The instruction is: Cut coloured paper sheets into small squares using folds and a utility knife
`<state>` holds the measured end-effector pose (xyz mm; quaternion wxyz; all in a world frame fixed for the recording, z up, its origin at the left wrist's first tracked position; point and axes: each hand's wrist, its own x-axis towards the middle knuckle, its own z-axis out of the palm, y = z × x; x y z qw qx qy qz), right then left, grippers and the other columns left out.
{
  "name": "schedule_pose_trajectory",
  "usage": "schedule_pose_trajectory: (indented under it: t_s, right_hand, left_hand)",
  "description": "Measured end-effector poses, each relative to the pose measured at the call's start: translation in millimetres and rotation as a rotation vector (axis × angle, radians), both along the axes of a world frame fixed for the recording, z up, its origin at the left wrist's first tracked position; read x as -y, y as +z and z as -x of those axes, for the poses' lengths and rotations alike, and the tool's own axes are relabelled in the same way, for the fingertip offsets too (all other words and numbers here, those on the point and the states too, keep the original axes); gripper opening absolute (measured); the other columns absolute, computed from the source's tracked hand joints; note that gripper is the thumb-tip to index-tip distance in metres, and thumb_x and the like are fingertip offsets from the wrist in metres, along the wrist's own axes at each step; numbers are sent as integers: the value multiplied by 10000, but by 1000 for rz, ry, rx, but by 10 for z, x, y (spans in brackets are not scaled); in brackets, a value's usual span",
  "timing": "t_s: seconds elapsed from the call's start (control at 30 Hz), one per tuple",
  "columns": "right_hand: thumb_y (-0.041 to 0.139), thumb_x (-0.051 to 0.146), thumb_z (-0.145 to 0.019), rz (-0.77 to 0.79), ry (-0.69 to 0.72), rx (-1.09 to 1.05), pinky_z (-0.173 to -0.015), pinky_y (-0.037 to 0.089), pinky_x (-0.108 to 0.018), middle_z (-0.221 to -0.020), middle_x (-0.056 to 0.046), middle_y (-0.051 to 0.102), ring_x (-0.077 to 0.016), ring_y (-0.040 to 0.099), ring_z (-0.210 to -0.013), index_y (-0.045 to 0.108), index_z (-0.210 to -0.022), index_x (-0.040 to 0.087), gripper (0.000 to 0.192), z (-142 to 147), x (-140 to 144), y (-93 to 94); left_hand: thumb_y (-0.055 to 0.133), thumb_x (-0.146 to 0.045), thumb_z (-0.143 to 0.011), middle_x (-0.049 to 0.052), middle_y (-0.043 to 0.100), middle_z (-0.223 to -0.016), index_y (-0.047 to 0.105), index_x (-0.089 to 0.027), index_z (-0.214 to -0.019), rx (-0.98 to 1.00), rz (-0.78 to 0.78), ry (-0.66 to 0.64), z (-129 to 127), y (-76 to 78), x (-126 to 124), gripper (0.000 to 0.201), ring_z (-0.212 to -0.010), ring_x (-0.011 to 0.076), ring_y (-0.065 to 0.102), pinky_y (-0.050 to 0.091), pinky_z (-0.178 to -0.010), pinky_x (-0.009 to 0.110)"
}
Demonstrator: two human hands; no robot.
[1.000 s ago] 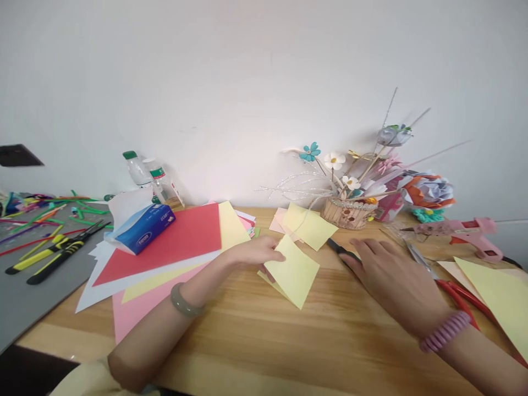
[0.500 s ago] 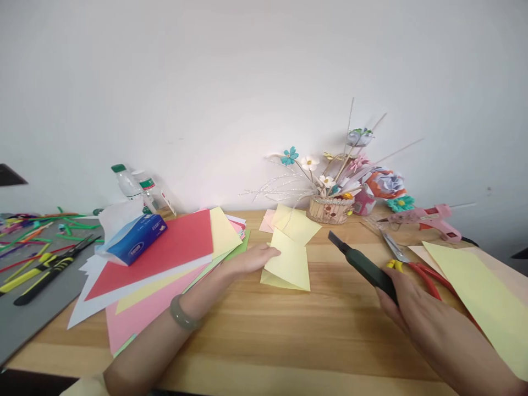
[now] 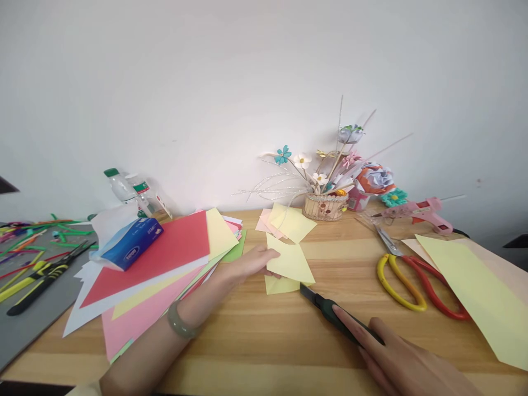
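A folded yellow paper (image 3: 289, 265) lies on the wooden table (image 3: 256, 330), near the middle, just in front of a few loose yellow and pink squares (image 3: 284, 221). The left hand (image 3: 251, 259) pinches the paper's left edge between thumb and fingers, holding it down on the table. The right hand (image 3: 396, 363) is closed around a dark green craft knife (image 3: 334, 314), index finger stretched along its back; the knife's tip points at the lower right corner of the paper and sits just beside it. To the left spreads a stack of coloured sheets (image 3: 165, 258), red on top, with a blue tissue pack (image 3: 130, 242) resting on its far corner. To the right lie scissors (image 3: 406, 272) with yellow and red handles, a large yellow sheet (image 3: 474, 291) and a pink glue gun (image 3: 416, 210). A small basket of paper flowers (image 3: 325, 204) stands against the wall.
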<state>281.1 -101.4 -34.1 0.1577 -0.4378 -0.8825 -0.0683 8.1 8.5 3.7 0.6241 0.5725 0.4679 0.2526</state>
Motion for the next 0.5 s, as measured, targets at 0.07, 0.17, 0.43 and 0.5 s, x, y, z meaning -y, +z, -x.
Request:
schedule_pose_trajectory:
  t_s: [0.07,0.17,0.43,0.5]
  right_hand:
    - [341,123,-852,11,-20,-17,-377,475,-212,-732,13,625,-127,605,-436,381,-1375,265,544,32,-33,25]
    - [334,128,-852,29,-31,-24,-372,482,-223,-717,7,627,-132,607,-439,453,-1324,244,501,52,-47,22]
    - [337,106,-823,-57,-12,10,-362,480,-230,-771,-27,653,-135,609,-433,475,-1299,195,504,76,-45,47]
    - [336,99,-821,-44,-14,-6,-372,481,-220,-735,-14,635,-132,614,-450,470,-1303,187,508,64,-53,58]
  left_hand:
    - [472,-277,-794,58,685,-907,654,-135,-889,-8,10,-9,-16,22,-2,250,-793,171,631,496,-761,286]
    - [465,-293,-788,57,688,-831,663,-127,-851,-31,22,-24,-20,14,-17,266,-763,181,632,491,-749,294]
    - [455,-279,-791,40,682,-762,632,-148,-694,-175,-30,7,-52,65,3,240,-795,206,632,473,-747,288]
    - [445,-268,-802,38,686,-787,628,-144,-711,-220,-53,5,-81,86,17,240,-813,200,633,473,-756,279]
